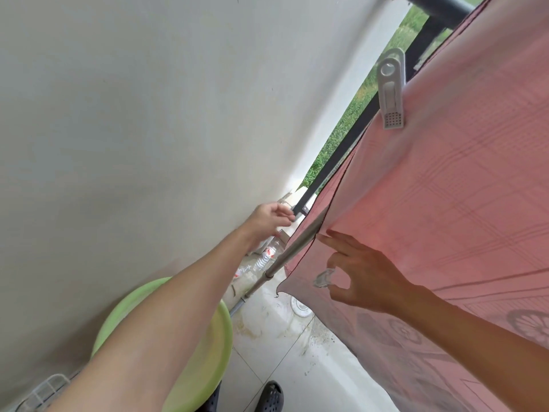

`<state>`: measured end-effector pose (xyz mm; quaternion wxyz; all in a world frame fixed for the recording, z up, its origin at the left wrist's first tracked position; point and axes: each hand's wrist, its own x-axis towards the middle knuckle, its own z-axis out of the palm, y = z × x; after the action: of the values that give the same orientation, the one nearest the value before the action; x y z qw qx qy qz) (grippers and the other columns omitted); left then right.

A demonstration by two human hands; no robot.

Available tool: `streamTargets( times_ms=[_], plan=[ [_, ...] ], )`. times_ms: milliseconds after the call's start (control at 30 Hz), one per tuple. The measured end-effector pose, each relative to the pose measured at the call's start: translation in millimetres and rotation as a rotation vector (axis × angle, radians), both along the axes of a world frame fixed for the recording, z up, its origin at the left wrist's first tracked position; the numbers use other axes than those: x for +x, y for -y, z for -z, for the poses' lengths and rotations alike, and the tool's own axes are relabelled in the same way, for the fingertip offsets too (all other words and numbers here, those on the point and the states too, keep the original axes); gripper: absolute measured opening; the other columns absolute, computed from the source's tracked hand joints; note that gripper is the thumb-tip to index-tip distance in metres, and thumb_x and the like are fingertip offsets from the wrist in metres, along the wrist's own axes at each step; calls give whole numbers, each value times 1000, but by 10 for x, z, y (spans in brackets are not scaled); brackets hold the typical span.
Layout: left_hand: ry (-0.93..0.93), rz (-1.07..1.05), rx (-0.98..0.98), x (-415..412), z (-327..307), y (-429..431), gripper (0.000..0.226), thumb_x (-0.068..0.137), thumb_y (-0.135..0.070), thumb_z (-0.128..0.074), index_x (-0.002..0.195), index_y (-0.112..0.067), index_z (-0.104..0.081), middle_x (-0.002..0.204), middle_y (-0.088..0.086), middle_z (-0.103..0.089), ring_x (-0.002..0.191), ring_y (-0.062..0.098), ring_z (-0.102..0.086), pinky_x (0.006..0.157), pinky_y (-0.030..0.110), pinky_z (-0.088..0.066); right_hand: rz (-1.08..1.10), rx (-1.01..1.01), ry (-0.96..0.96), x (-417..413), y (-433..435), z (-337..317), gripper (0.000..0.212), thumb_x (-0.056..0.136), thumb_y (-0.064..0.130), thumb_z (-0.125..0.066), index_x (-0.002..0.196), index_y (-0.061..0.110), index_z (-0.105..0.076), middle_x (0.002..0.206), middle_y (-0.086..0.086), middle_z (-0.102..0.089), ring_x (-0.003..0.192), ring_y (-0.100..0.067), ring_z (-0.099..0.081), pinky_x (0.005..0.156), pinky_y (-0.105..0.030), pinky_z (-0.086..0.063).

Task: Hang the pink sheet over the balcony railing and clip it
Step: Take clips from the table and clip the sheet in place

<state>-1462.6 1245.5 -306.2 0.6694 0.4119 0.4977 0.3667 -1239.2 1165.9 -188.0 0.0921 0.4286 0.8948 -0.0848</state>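
Note:
The pink sheet point(445, 179) hangs over the black balcony railing point(439, 13) and fills the right side of the view. A large white clip point(390, 90) is clamped on its left edge near the top. My right hand point(362, 278) is in front of the sheet's lower left edge. Its thumb and a finger pinch a small clear clip point(323, 278), while the other fingers stretch toward the hem. My left hand point(270, 221) reaches out beside the foot of a railing post point(341, 150), fingers apart and holding nothing.
A grey metal pole point(282, 260) leans along the sheet's edge. A green basin point(190, 346) sits under my left arm. Plastic bottles point(267, 254) lie by the white wall point(148, 114). A white wire basket point(44, 391) is at bottom left, dark clogs point(270, 396) on the tiled floor.

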Motion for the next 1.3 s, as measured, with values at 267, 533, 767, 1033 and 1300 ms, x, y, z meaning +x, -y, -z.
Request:
streamTargets(
  times_ms=[267, 533, 767, 1033, 1300],
  plan=[
    [-92, -10, 85, 249, 61, 533, 31, 60, -8, -77, 86, -13, -60, 83, 5, -66, 77, 21, -62, 75, 42, -54, 45, 86, -188, -168, 203, -313, 31, 71, 37, -78, 94, 21, -65, 149, 16, -43, 126, -5, -51, 80, -25, -51],
    [-472, -403, 325, 670, -24, 963, 23, 65, -37, -82, 72, -24, -63, 83, -6, -52, 72, 12, -56, 57, 27, -44, 12, 212, -274, -180, 355, -648, 32, 65, 32, -80, 90, 15, -68, 134, 5, -60, 111, -10, -62, 83, -29, -54],
    [-290, -469, 426, 317, -46, 985, 16, 74, -16, -80, 70, -15, -64, 84, 1, -62, 83, 14, -59, 71, 26, -48, -2, 239, -284, -206, 453, -776, 35, 61, 21, -88, 89, 13, -69, 126, 2, -65, 101, -14, -67, 76, -38, -59],
    [194, -162, 61, 270, -122, 725, 20, 78, -6, -77, 69, -9, -60, 79, 10, -63, 72, 18, -57, 66, 22, -48, -69, 252, -266, -260, 531, -880, 35, 60, 21, -88, 89, 12, -69, 118, 0, -68, 94, -15, -68, 67, -39, -59],
    [-34, -444, 190, 375, -223, 954, 16, 76, -13, -76, 86, -14, -63, 71, -2, -67, 62, 6, -57, 59, 23, -47, -210, 287, -176, -697, 395, -1156, 32, 76, 30, -78, 98, 8, -70, 99, -5, -71, 77, -28, -69, 59, -41, -56]
  ],
)
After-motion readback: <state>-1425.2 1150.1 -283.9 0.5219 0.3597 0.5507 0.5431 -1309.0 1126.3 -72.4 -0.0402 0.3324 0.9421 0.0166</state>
